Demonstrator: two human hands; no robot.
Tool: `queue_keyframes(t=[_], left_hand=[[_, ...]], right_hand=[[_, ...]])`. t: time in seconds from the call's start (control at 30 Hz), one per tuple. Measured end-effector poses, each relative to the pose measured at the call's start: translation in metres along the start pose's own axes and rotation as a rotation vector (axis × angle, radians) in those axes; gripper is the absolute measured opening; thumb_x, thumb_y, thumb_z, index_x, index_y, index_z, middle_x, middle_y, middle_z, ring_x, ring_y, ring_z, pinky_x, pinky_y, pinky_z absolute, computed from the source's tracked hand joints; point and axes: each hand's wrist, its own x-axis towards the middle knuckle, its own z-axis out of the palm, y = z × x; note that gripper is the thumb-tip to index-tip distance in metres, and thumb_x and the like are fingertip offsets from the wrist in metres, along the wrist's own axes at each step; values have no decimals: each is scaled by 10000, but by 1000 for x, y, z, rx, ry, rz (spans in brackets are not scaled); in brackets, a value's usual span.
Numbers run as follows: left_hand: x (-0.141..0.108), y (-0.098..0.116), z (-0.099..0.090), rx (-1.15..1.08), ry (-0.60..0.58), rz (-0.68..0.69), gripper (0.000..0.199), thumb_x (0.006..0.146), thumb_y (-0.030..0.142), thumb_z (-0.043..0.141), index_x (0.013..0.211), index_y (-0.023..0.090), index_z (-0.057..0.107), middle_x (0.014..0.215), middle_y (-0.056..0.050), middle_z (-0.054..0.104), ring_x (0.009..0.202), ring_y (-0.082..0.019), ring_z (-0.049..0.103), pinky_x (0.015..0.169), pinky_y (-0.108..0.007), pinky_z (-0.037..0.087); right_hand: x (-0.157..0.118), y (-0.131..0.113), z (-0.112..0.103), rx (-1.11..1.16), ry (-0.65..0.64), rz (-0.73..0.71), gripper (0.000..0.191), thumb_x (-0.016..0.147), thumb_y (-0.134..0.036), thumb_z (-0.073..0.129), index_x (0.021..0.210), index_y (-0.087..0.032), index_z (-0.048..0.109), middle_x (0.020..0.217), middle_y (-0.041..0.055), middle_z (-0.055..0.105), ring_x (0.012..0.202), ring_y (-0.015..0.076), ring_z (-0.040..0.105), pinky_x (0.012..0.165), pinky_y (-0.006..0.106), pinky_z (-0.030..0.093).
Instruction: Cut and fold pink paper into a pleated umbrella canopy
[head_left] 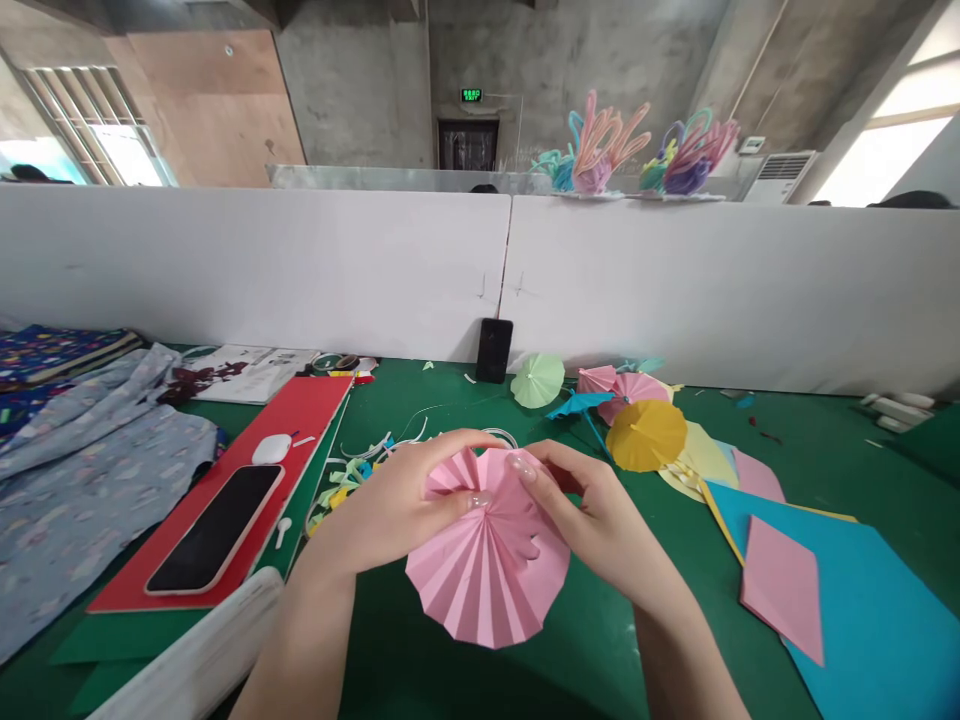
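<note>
Between my two hands, above the green table, is a pink pleated paper disc [487, 590] with folds that fan out from its centre. My left hand [420, 495] grips it from the left, thumb lying on the folds near the middle and the fingers partly hidden behind. On the upper right edge, my right hand [581, 500] pinches the paper with its thumb in front and fingers behind. The lower part of the disc hangs free and spread.
Small paper umbrellas, including a green one [538, 381] and a yellow one [646, 436], lie behind. Blue paper sheets [862, 570] and a pink piece [782, 588] are at right. A phone [216, 530] rests on a red folder [304, 420] at left. A black phone [494, 350] leans on the white partition [300, 270].
</note>
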Motion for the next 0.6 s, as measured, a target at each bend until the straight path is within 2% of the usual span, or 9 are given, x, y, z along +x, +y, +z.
queue_keyframes(t=[0.1,0.23,0.43,0.53,0.6], left_hand=[[0,-2,0,29,51,-29,375,848,225,536,1213,312,540,1270,3,586,1188,-238,524,986,-366,429],[0,-7,-5,17,65,-39,366,852,316,566,1216,334,534,1299,12,561,1221,-249,493,995,-377,424],[-2,-13,-7,-39,71,59,427,909,225,491,1286,416,430,1387,72,462,1307,-189,394,1055,-327,360],[-2,-13,-5,-89,52,62,414,930,305,481,1302,458,383,1416,92,418,1314,-175,384,1032,-298,390],[-1,-11,-4,-106,32,45,454,886,377,558,1293,471,382,1417,95,413,1311,-185,389,1025,-301,405]], right_hand=[[1,0,2,-33,12,3,330,927,-383,463,661,-189,443,612,-40,353,576,114,301,501,248,252],[1,1,0,-6,-27,4,331,936,-401,447,685,-186,455,641,-37,360,592,111,301,509,250,256],[-2,1,-4,-12,-108,-24,355,957,-402,411,671,-197,368,642,-50,288,580,107,256,506,250,246],[-3,0,-1,104,-158,-23,357,965,-406,393,675,-199,359,646,-50,277,581,108,245,507,249,246],[-2,-2,3,176,-157,-24,365,966,-406,393,669,-196,362,653,-47,286,591,109,246,521,250,251]])
